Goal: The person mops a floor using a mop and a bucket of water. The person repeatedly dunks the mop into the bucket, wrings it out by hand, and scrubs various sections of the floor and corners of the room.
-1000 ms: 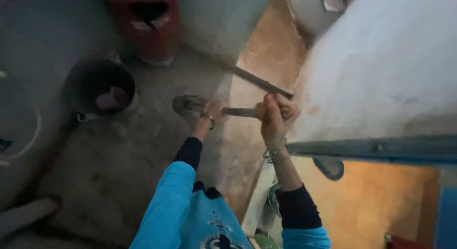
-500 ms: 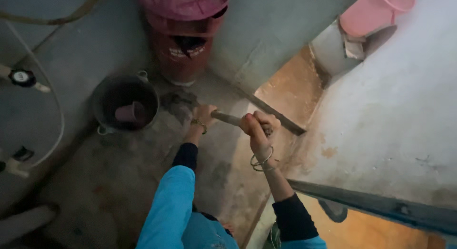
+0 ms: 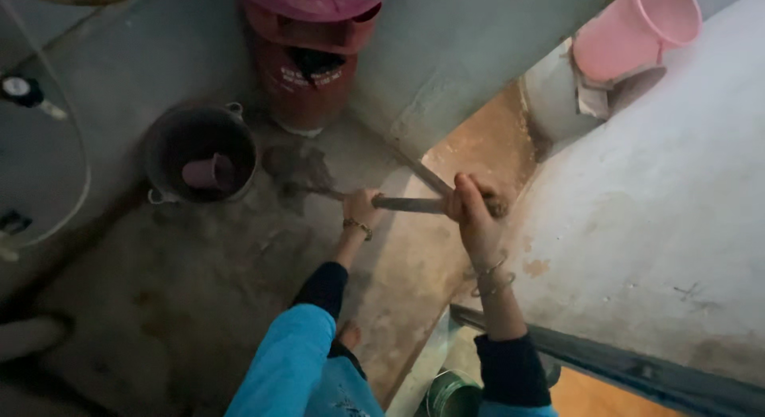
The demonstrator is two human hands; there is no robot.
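Observation:
Both my hands grip a long-handled tool (image 3: pixel 406 203) that lies nearly level above the concrete floor. My left hand (image 3: pixel 360 207) holds the shaft nearer its head, and my right hand (image 3: pixel 472 210) holds the end of the handle close to the wall. The tool's head (image 3: pixel 299 172) rests in a dark patch of wet dirt on the floor, just right of a dark metal bucket (image 3: pixel 201 156) with a small pink cup inside. Bangles show on both wrists, and my sleeves are dark under blue.
A red gas cylinder (image 3: pixel 307 66) with a pink basket on top stands against the far wall. A pink bucket (image 3: pixel 637 31) sits on a grey drum at upper right. A grey plastered wall (image 3: pixel 661 194) fills the right. A white hose (image 3: pixel 76 158) hangs at left.
The tool's handle swung to the right and my right hand moved toward the wall. The tool's head dragged back across the dirt patch. The view shifted slightly.

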